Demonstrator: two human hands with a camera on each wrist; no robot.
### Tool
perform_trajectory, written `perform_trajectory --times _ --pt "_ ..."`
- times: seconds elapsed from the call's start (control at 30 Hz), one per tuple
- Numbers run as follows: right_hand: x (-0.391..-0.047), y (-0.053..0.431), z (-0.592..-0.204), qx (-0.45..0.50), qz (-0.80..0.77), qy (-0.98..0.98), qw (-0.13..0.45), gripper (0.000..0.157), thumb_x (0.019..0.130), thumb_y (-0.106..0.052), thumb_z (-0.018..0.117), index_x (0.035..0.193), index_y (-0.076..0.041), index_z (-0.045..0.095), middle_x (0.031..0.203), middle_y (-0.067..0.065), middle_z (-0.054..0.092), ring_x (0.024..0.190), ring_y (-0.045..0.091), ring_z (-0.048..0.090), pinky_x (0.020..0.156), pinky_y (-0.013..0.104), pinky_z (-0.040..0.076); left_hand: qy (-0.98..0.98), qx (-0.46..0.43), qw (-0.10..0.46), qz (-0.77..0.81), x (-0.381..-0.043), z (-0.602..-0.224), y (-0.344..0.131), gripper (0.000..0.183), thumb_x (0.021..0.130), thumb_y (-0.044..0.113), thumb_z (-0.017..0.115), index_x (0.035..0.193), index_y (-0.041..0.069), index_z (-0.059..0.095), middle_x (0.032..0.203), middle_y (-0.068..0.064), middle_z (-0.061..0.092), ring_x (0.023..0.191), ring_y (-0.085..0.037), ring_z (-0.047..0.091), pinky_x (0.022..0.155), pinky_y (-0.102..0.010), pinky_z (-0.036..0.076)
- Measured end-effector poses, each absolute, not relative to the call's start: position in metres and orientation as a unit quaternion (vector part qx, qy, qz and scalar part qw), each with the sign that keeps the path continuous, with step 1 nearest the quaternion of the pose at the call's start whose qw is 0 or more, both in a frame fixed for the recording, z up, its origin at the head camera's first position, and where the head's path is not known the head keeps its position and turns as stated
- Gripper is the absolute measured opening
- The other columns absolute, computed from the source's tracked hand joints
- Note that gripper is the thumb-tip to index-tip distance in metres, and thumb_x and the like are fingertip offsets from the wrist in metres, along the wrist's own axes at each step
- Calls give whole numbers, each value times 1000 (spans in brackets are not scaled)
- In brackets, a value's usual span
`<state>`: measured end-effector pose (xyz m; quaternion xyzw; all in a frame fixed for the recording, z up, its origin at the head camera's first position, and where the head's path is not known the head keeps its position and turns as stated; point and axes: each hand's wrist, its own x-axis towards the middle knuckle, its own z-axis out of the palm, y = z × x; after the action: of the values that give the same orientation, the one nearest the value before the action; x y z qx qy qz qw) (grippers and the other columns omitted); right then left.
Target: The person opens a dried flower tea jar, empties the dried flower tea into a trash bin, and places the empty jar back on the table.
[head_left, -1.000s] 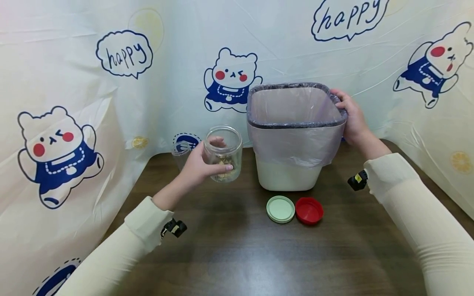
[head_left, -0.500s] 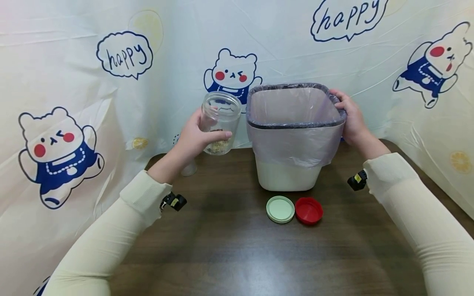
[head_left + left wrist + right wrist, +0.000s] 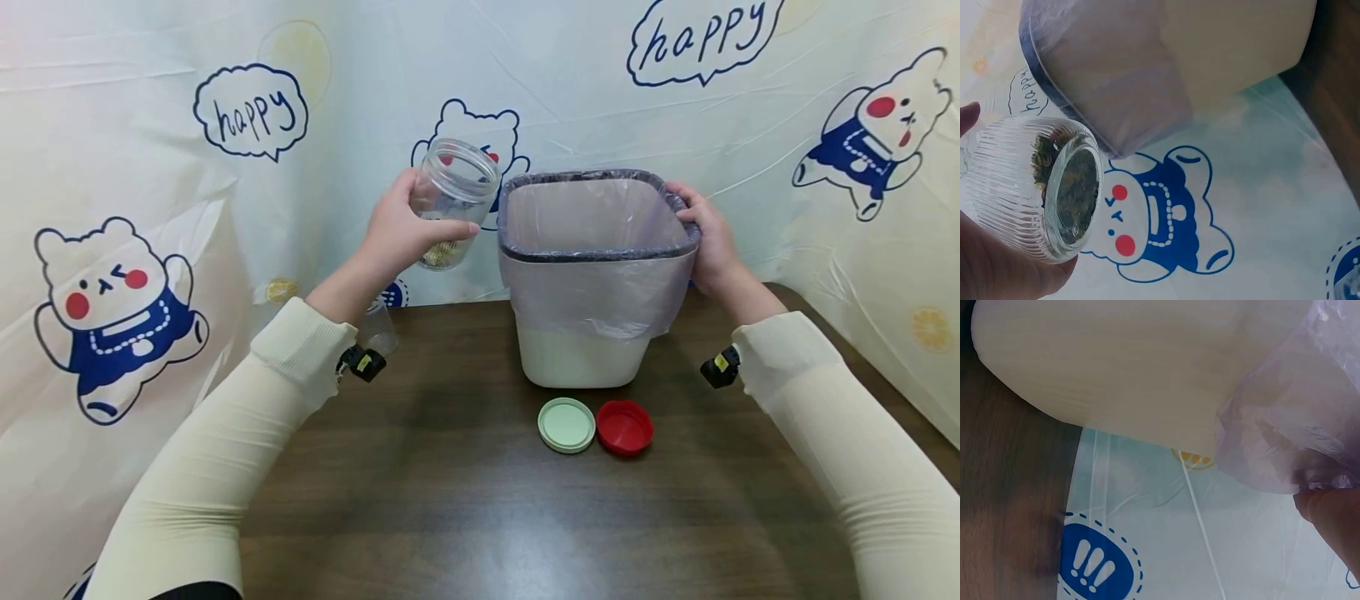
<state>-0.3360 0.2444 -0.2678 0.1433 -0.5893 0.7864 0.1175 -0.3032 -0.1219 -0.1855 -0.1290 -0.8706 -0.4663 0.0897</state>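
Note:
My left hand (image 3: 401, 229) holds a clear ribbed glass jar (image 3: 459, 196) without a lid, raised above the table and tilted with its mouth to the right. Dark, dried leaf-like bits (image 3: 1043, 159) lie in the jar's bottom, as the left wrist view shows. Just right of the jar stands a cream trash bin (image 3: 581, 358), lined with a translucent purplish bag (image 3: 600, 292) folded over its dark rim. My right hand (image 3: 708, 237) grips the bin's rim at the right, its fingers over the edge; the right wrist view catches only part of it.
In front of the bin, a pale green lid (image 3: 567, 425) and a red lid (image 3: 625, 428) lie side by side on the brown wooden table (image 3: 465, 517). A second clear container (image 3: 378, 329) stands behind my left wrist. A printed curtain (image 3: 337, 167) closes off the back and sides.
My left hand has lifted the jar and tipped its mouth rightward, to above the level of the bin's rim. The right hand stays on the bin.

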Motion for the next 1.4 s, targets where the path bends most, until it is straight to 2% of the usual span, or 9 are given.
perform_trajectory --times 0.23,0.47,0.7,0.9,1.2,1.4 --pt "-336 245 -268 144 783 -594 112 43 96 -6 29 136 -4 42 126 3 44 102 9 45 83 17 37 -896 -128 99 -414 -313 -174 -116 82 72 41 84 139 20 41 142 -3 46 129 -20 43 97 -46 44" --pt "-337 245 -268 142 780 -599 110 48 96 -8 28 143 0 35 133 6 40 106 10 43 85 18 36 -908 -142 130 -373 -324 -168 -110 88 72 38 85 144 19 39 137 -2 46 126 -17 42 94 -36 46" --pt "-338 243 -270 147 782 -595 110 46 96 -7 27 141 0 37 126 4 43 101 10 44 82 18 38 -924 -151 156 -315 -330 -163 -103 88 72 35 85 144 14 39 135 -3 47 122 -17 43 92 -29 47" --pt "-337 245 -270 150 780 -596 119 45 96 -7 28 138 -1 40 128 5 43 102 10 43 83 18 36 -939 -167 176 -243 -333 -159 -95 88 73 36 83 145 12 39 135 -5 46 119 -20 41 95 -32 43" --pt "-337 246 -270 144 776 -603 119 49 96 -8 29 144 1 36 136 8 38 106 10 42 85 18 35 -942 -186 208 -187 -339 -160 -92 85 71 34 83 142 12 41 138 -8 45 121 -26 41 99 -41 35" --pt "-339 246 -271 139 777 -601 123 50 96 -8 30 144 1 36 136 8 39 106 9 42 86 18 35 -942 -194 221 -162 -343 -159 -91 86 71 34 82 143 12 41 135 -10 47 119 -27 42 99 -42 35"
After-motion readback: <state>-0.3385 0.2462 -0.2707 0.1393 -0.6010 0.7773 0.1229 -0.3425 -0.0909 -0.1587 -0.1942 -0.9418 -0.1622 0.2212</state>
